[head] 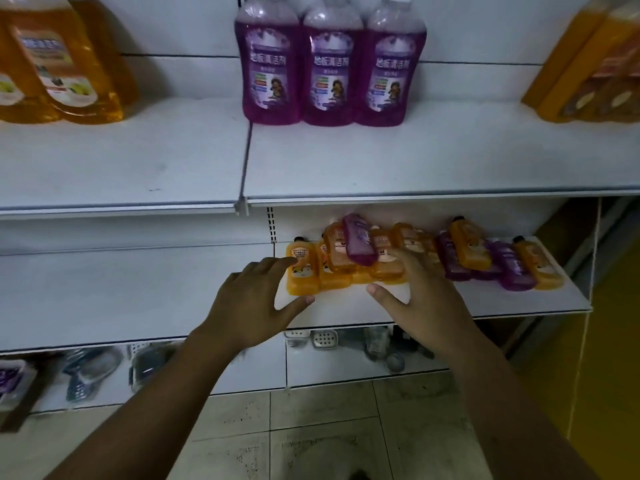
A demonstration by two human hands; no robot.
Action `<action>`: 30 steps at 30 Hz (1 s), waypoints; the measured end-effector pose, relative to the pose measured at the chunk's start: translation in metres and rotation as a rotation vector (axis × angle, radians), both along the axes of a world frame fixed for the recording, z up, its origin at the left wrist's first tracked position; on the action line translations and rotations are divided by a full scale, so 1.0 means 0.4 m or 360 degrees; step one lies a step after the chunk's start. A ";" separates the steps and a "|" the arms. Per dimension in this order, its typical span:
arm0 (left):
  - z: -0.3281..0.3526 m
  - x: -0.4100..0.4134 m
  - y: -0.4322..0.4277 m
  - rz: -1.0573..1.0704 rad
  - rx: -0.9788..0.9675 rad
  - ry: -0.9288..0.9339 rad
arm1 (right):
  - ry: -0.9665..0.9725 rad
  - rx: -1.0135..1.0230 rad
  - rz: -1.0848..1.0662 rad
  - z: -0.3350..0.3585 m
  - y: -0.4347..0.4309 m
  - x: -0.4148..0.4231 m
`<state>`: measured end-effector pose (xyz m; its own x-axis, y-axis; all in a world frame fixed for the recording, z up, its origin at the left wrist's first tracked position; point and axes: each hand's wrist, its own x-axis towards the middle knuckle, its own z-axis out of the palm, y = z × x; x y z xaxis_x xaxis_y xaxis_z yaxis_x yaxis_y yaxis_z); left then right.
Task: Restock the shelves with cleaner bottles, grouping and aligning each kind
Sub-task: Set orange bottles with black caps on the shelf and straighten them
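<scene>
Purple bottles [330,64]: three upright, upper shelf [415,161].

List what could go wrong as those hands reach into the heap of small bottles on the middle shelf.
1. The small bottles lie heaped, orange and purple mixed; the purple bottle resting on top could slide off if the ones beneath shift.
2. The pile at the right hand sits near the shelf's front edge; a nudge might tip bottles onto the floor.
3. Both hands are open; the left hand could push the upright orange bottle over.
</scene>
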<state>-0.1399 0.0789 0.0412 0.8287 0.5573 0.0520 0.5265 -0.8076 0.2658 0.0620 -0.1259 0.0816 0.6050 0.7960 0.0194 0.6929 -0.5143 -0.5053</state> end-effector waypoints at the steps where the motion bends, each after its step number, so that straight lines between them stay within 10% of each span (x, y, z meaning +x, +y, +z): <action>1: -0.028 0.021 -0.001 0.0058 -0.0046 0.0050 | 0.0039 -0.0015 -0.0006 -0.023 0.002 0.030; 11: -0.253 0.171 0.073 0.0585 -0.0659 0.0240 | 0.0350 -0.0059 -0.0073 -0.245 0.150 0.222; 20: -0.385 0.300 0.154 0.0996 -0.1463 -0.0341 | 0.0615 0.0088 -0.0281 -0.399 0.311 0.306; 30: -0.477 0.307 0.223 0.1134 -0.1436 -0.0343 | 0.0867 0.0178 -0.0363 -0.435 0.357 0.307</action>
